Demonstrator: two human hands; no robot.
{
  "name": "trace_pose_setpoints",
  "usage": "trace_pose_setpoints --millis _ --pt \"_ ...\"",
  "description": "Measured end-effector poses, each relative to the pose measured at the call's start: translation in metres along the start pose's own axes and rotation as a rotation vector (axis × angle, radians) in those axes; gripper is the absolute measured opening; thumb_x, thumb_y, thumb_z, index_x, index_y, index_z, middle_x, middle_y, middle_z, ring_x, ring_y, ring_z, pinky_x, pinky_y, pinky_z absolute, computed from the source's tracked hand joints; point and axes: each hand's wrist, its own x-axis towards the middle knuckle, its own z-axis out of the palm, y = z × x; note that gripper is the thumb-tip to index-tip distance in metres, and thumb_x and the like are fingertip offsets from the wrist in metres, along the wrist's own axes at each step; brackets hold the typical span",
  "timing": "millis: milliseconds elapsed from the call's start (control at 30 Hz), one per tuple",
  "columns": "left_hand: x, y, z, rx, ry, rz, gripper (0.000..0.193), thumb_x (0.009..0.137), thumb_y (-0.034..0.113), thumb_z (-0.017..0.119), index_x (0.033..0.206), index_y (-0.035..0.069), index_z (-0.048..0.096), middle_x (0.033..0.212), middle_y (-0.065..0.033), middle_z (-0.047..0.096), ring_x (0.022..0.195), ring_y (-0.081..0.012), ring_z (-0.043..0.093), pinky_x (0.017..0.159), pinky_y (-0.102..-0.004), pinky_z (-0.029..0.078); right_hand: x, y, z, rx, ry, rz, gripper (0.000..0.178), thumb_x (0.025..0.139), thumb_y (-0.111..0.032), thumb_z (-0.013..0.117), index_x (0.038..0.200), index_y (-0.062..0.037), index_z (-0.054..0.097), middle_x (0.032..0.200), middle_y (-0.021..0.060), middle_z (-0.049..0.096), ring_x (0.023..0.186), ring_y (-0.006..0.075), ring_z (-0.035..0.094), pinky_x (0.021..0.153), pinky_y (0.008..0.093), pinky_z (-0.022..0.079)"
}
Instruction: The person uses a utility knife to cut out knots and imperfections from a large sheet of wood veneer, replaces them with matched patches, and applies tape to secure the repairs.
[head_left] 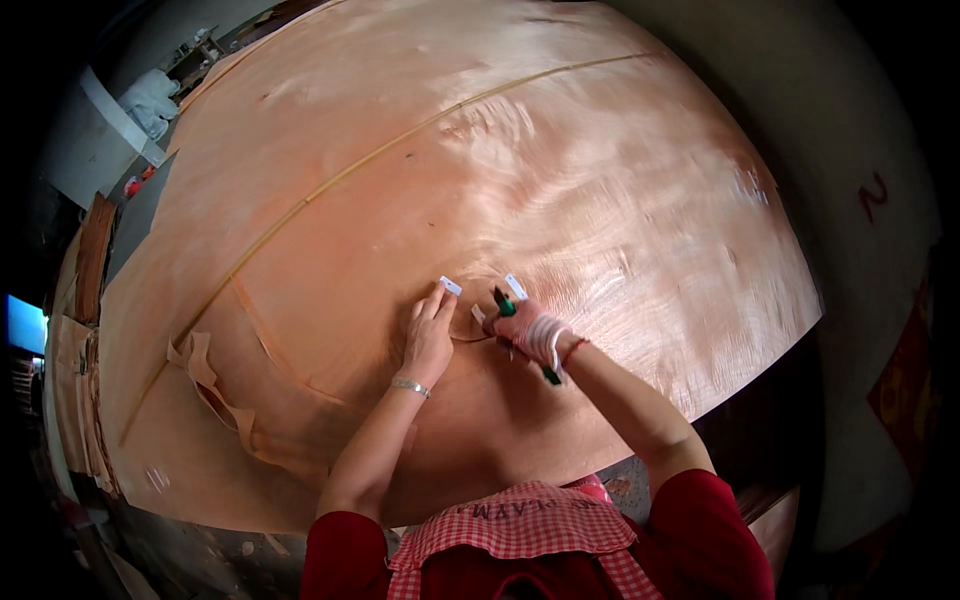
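Observation:
A broad reddish-tan sheet that looks like wood veneer spreads out in front of me. My left hand, bare with a metal band at the wrist, rests on it with fingers stretched out. The fingertips touch a small white strip. Just to the right, my right hand wears a pale pink-and-white glove and is closed around a green and black tool, which looks like a utility knife. Another white strip lies beyond the right hand. A third white piece shows between my hands.
A long thin stick crosses the sheet diagonally. Torn, curled veneer scraps lie at the left. Stacked veneer stands beyond the sheet's left edge. A pale wall rises at the right.

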Motion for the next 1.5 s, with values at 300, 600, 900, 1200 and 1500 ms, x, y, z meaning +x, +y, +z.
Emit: trace_pose_setpoints --millis 300,600,900,1200,1500 --pt "-0.033 0.019 -0.012 0.085 -0.234 0.321 0.047 0.077 0.027 0.059 0.12 0.009 0.051 0.134 -0.014 0.035 0.127 -0.028 0.028 0.104 -0.0501 0.018 -0.02 0.037 0.018 0.034 0.033 0.1 0.024 0.074 -0.027 0.063 0.07 -0.0039 0.06 0.057 0.0048 0.056 0.045 0.0138 0.05 0.042 0.0286 0.038" --pt "-0.033 0.017 -0.019 0.085 -0.29 0.345 0.047 0.076 0.03 0.061 0.118 0.011 0.052 0.137 -0.0135 0.032 0.129 -0.0286 0.025 0.105 -0.0487 0.019 -0.022 0.043 -0.008 -0.894 0.268 -0.145 0.025 0.078 -0.027 0.058 0.081 -0.0032 0.063 0.07 0.013 0.062 0.065 0.0261 0.061 0.06 0.038 0.048" --pt "-0.035 0.017 -0.017 0.051 -0.271 0.312 0.048 0.076 0.029 0.06 0.12 0.011 0.05 0.137 -0.0111 0.032 0.13 -0.0275 0.025 0.105 -0.0478 0.019 -0.031 0.028 -0.004 -0.762 0.214 -0.069 0.032 0.074 -0.035 0.061 0.094 -0.0094 0.063 0.09 0.0173 0.062 0.085 0.0341 0.06 0.074 0.0414 0.048" --pt "-0.037 0.016 -0.018 0.055 -0.267 0.31 0.05 0.077 0.03 0.059 0.122 0.01 0.05 0.139 -0.0121 0.031 0.13 -0.0271 0.024 0.107 -0.0459 0.016 -0.04 0.042 0.014 -0.382 0.122 -0.003 0.022 0.075 -0.024 0.061 0.088 -0.0059 0.061 0.071 0.0142 0.06 0.065 0.0272 0.058 0.062 0.0367 0.047" --pt "-0.034 0.016 -0.014 0.041 -0.233 0.329 0.046 0.078 0.031 0.057 0.119 0.01 0.051 0.136 -0.0128 0.034 0.129 -0.0278 0.026 0.105 -0.0475 0.018 -0.016 0.054 -0.021 -0.887 0.262 -0.072 0.024 0.077 -0.026 0.057 0.091 -0.0075 0.061 0.082 0.0161 0.063 0.083 0.0364 0.059 0.071 0.0423 0.048"
